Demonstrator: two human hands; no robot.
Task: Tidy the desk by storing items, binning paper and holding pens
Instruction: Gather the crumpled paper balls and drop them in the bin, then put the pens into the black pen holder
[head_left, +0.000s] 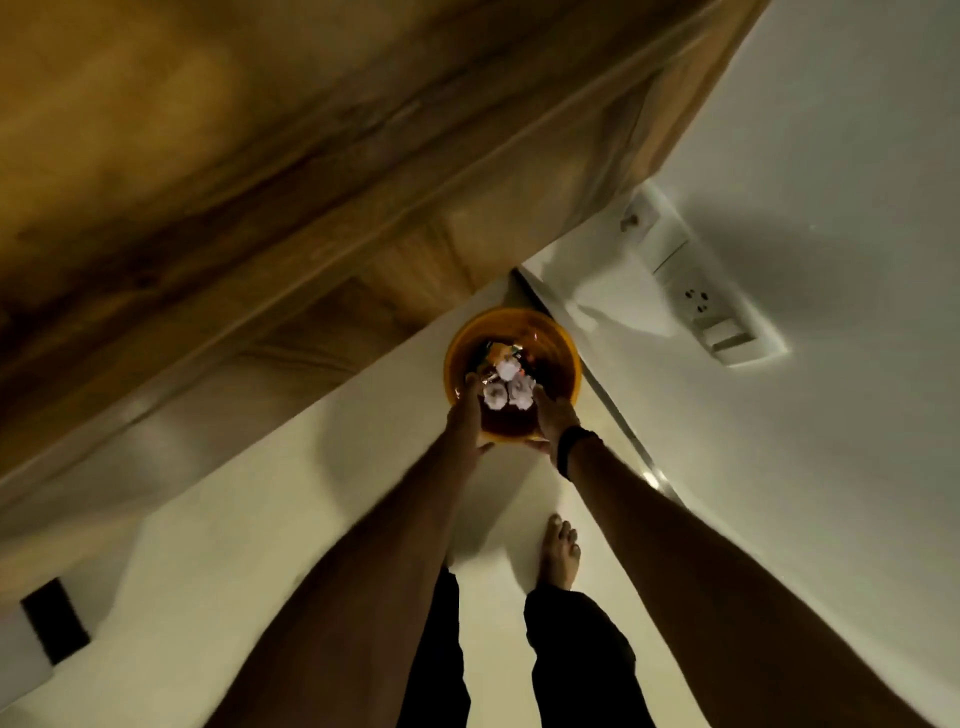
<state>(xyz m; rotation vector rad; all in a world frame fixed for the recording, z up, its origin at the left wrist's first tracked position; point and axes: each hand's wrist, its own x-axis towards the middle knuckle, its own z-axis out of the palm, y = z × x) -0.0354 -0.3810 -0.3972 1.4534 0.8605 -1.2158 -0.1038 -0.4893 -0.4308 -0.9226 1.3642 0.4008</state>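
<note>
Paper-binning step: both hands, left (470, 415) and right (553, 415), reach into the round orange plastic bin (563, 345) over crumpled white paper balls (509, 387). Whether the fingers grip anything I cannot tell. Next, probably, withdrawing.

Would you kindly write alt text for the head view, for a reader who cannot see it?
Both hands, left hand and right hand, reach down over an orange bin holding crumpled paper balls, on a pale floor beside a wooden desk.

Both arms reach down to an orange bin (558, 340) on the floor. The left hand (466, 415) and right hand (555, 415) flank crumpled paper balls (508, 387) inside it. A bare foot (558, 553) stands near the bin.
</note>
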